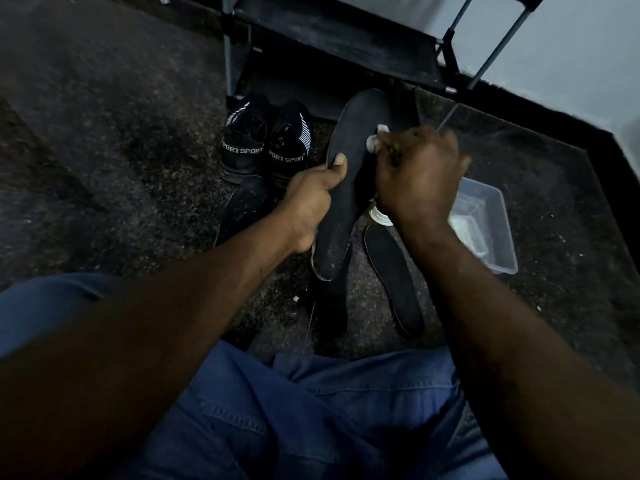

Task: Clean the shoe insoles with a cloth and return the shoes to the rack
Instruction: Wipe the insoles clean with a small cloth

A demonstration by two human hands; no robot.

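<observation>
While the left hand (313,199) grips the insole (355,133), the right hand (419,178) clutches a cloth (375,143) against it.

We look from one head-worn wide-angle camera, facing forward and steeply down, close over the left hand (311,199) and right hand (419,174), the shoe rack (332,39) beyond them.

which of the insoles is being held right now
The insole gripped at its edge by the left hand, with the right hand pressing a white cloth on it. The other insoles lie on the floor.
</observation>
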